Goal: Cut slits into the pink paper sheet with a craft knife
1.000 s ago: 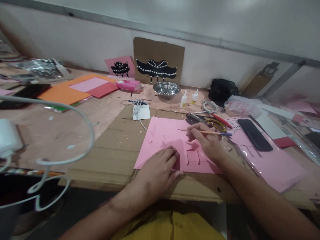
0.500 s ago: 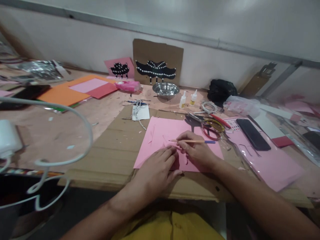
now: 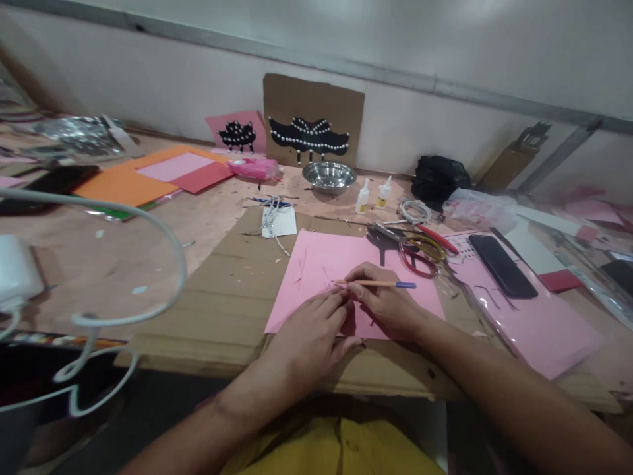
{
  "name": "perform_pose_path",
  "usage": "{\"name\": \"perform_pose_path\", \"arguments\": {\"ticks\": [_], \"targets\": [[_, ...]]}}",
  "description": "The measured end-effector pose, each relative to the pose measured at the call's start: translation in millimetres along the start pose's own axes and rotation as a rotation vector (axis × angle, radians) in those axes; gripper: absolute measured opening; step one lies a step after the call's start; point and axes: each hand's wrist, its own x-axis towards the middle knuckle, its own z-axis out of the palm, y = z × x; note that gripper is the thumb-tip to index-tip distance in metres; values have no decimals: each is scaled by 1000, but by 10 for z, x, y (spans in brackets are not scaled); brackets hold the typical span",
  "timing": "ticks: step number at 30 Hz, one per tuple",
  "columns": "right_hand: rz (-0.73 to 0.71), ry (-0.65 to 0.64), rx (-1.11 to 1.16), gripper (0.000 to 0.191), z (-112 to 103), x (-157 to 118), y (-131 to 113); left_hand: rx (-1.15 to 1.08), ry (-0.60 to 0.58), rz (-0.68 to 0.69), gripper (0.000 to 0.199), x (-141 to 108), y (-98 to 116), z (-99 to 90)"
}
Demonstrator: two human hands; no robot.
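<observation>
On the cardboard (image 3: 212,284) at the front of the desk (image 3: 212,191) lies the pink sheet (image 3: 341,247), with faint lines and small cuts or folds in its surface. The left hand (image 3: 311,323) rests palm down over its near part, fingers flat and close together, holding nothing that shows. The right hand (image 3: 390,307) has the pencil (image 3: 380,284) pinched in its fingers, tilted low, the point toward the left fingertips. Whether the point touches the sheet is too small to tell.

For a clean line, the left hand should press evenly beside the mark, with its fingertips out of the pencil's path. A light, steady grip and a slightly steeper pencil would probably show the point better; a hard push could snag the raised slits.

The near edge of the sheet runs just inside the front edge of the cardboard, and the left thumb reaches past it, so a pull toward the body could carry the sheet over. At its far right corner, the scissors (image 3: 388,232) and a black cutout (image 3: 382,254) crowd the sheet; the right hand does best to stay low and short of the red handle. The phone (image 3: 502,265) lies farther right. Leftward, bare cardboard gives more room, up to the string (image 3: 271,212) beyond the far left corner.
</observation>
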Motion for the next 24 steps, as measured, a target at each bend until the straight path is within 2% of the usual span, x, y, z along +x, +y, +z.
{"name": "perform_pose_path", "arguments": {"ticks": [24], "targets": [[-10,-32,-54,24,1,1,-50,10,-11,-1,48,1,12,-22]]}}
